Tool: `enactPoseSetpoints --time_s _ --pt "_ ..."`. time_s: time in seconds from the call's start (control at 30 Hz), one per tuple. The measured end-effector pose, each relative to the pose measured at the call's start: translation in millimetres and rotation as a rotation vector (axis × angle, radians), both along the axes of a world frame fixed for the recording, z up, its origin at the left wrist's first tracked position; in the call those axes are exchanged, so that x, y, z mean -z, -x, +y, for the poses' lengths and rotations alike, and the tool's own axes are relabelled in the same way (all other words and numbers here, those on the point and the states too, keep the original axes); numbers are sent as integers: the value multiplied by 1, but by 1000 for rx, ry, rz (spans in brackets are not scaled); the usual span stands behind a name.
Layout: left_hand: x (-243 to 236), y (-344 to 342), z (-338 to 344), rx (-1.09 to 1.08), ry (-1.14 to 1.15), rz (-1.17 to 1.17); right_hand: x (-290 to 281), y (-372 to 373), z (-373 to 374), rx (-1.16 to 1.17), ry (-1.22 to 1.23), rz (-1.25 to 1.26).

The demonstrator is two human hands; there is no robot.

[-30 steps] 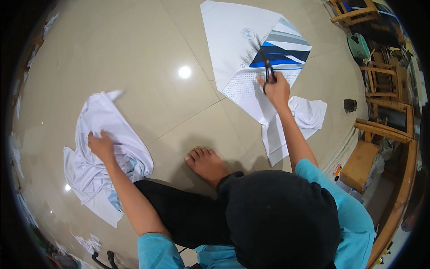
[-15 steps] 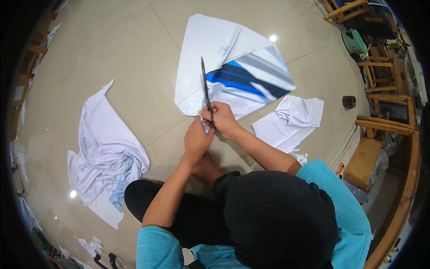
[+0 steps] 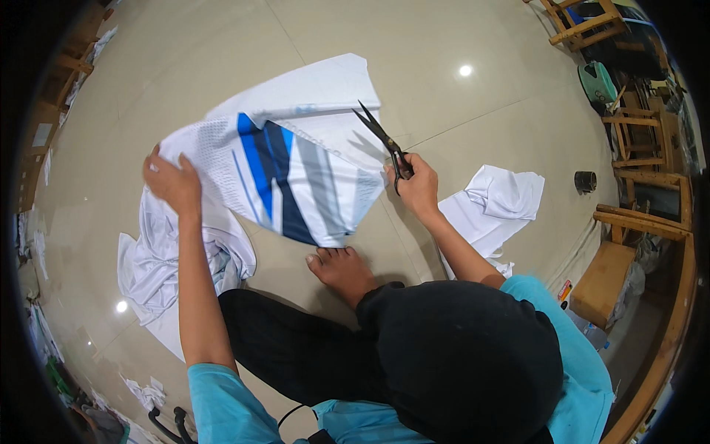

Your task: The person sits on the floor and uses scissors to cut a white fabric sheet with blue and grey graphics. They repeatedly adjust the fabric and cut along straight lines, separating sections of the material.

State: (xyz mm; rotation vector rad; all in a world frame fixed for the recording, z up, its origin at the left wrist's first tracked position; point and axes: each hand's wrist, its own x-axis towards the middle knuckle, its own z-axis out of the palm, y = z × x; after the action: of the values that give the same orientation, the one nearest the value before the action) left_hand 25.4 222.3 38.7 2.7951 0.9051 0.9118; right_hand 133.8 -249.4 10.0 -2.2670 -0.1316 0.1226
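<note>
A white fabric piece (image 3: pixel 318 185) with blue, navy and grey stripes spreads between my hands, its plain white part folded behind on the floor. At its left edge my left hand (image 3: pixel 175 183) is closed on the cloth, fingers partly hidden under it. My right hand (image 3: pixel 418 185) grips black scissors (image 3: pixel 383 135) by the handles, with the blades slightly parted and pointing away to the upper left over the cloth. The right fingertips are close to the fabric's right corner; whether they pinch it I cannot tell.
A crumpled white cloth pile (image 3: pixel 159 270) lies at left, partly under my left arm. Folded white fabric (image 3: pixel 492 207) lies at right. My bare foot (image 3: pixel 344 275) touches the near floor. Wooden frames (image 3: pixel 654 222), a cardboard box (image 3: pixel 603 277) and a dark roll (image 3: pixel 585 181) line the right side.
My hands have moved apart. The left drew the fabric's edge far left, turning the striped part leftward and nearer; the right moved right with the scissors, whose blades now show parted.
</note>
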Motion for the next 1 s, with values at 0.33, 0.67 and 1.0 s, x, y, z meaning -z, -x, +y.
enactPoseSetpoints --time_s 0.33,0.67,1.0 --pt "18 68 -189 780 429 647 19 2 21 -16 -12 -70" --pt "-8 156 -125 822 894 1471 9 26 5 -8 -90 164" --pt "-11 46 -190 611 643 314 -17 32 -25 54 -389 652"
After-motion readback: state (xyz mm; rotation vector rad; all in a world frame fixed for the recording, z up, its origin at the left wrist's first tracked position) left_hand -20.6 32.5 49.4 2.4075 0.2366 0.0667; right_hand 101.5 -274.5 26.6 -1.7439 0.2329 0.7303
